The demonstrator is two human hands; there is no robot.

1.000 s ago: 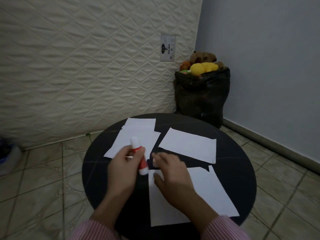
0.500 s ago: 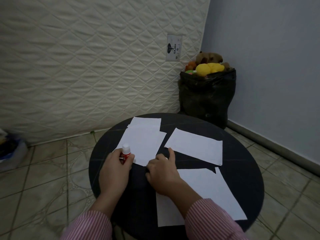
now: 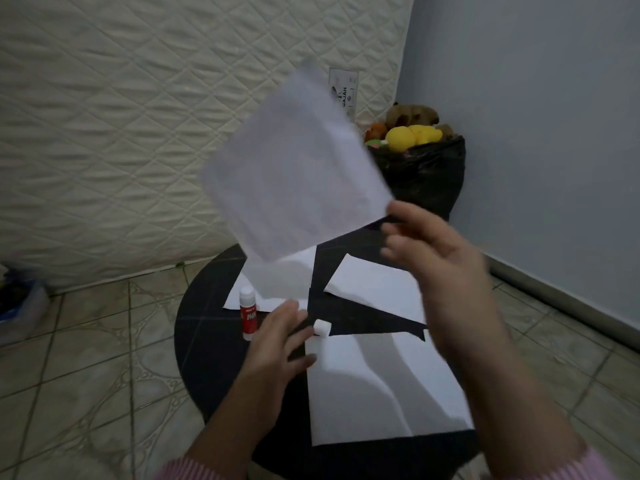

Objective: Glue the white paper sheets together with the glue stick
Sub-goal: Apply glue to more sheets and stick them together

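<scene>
Red and white, the glue stick (image 3: 248,314) stands upright near the left edge of the round black table (image 3: 207,341), uncapped it seems, since a small white cap (image 3: 322,328) lies on the dark top just right of it, at the far left corner of the nearest sheet (image 3: 381,386). Between stick and cap the left hand (image 3: 277,344) hovers low with fingers loosely spread and gripping nothing; I judge it is placed to take up the stick or to steady the near sheet for gluing. Under and behind the stick a sheet (image 3: 277,282) lies toward the far left of the top, and another sheet (image 3: 374,289) lies toward the far right edge, both flat. Above the middle of the table a lifted sheet (image 3: 294,174) hangs tilted in the air, blurred, pinched at its lower right corner by the right hand (image 3: 433,247), thumb and fingertips closed on the paper; it is probably held up so it can be turned or laid over a glued sheet. The raised paper hides part of the far side of the table, and the right forearm crosses over the right-hand sheets. Beyond the table a quilted mattress (image 3: 138,116) leans upright, and a black bag (image 3: 426,174) of soft toys sits in the room's corner, well clear of the work.
</scene>
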